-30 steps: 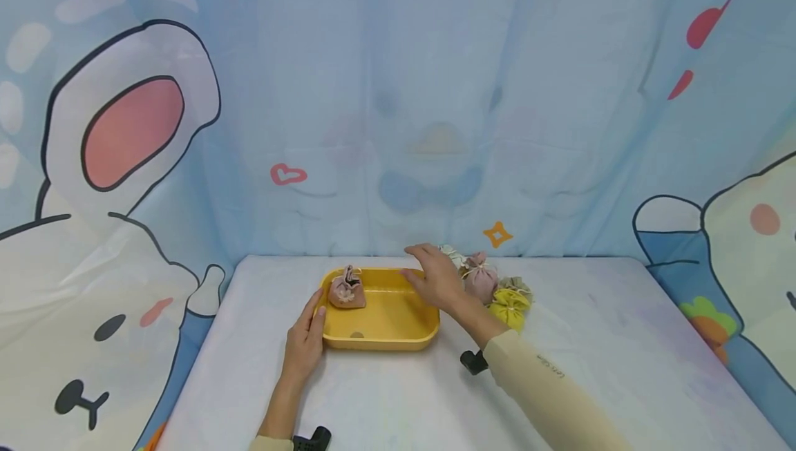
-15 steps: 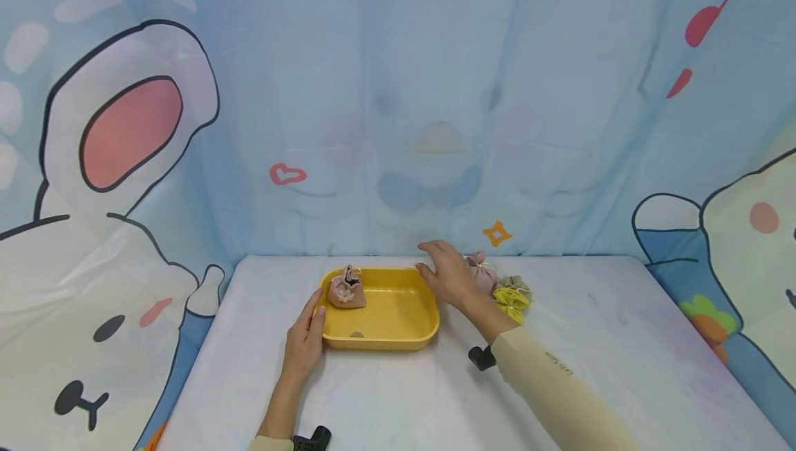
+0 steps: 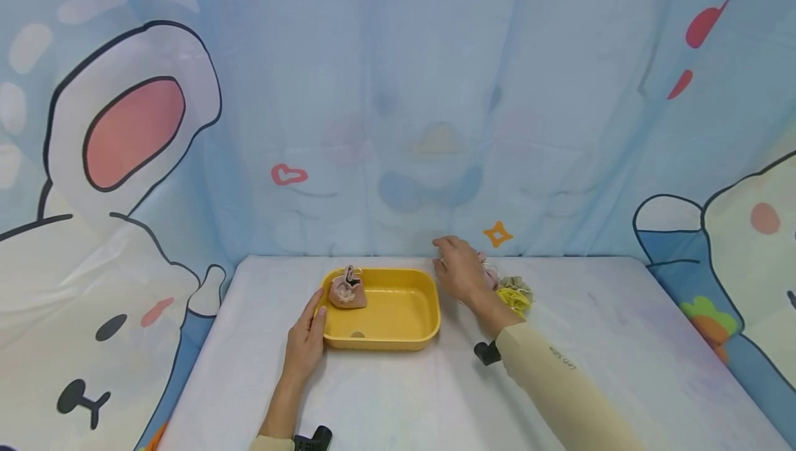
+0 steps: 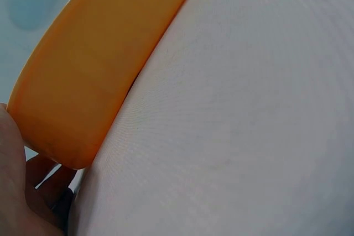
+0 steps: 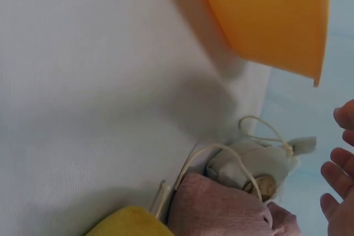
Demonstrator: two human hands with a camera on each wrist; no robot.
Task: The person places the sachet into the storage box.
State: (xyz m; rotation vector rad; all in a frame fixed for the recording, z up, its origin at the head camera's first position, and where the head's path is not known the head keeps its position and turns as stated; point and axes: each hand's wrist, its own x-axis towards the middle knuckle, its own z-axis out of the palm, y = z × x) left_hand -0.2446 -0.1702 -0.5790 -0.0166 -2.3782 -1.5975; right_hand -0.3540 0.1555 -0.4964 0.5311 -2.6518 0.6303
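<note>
Fingers loosely spread, the nearer right hand [image 3: 461, 273] hovers just above the pale grey drawstring pouch [image 5: 266, 160].

We've a yel. tray [image 3: 401, 316], orange-ish in left wrist view. Flower bag [image 3: 348, 296]: dusty pink, paler blossom motif. Then we see a pale grey bag [image 5: 237, 164] w/ brown disc [image 5: 265, 187], a plain pink bag [image 5: 213, 209], a brt. yel. bag [image 5: 130, 225], a khaki bag [image 3: 518, 286]. Bench [image 3: 385, 396]: white, faint lilac tints. Sleeve [image 3: 560, 389]: beige, sm. dark lettering. Wrist cam [image 3: 487, 353]: blk. Curtain [image 3: 410, 57]: lt. blue, printed w/ white rabbit [image 3: 133, 285], blk outlines, reddish inner ear [image 3: 133, 135], pink heart [image 3: 289, 181], orange star [image 3: 491, 233], orange/green carrot [image 3: 709, 331].
</note>
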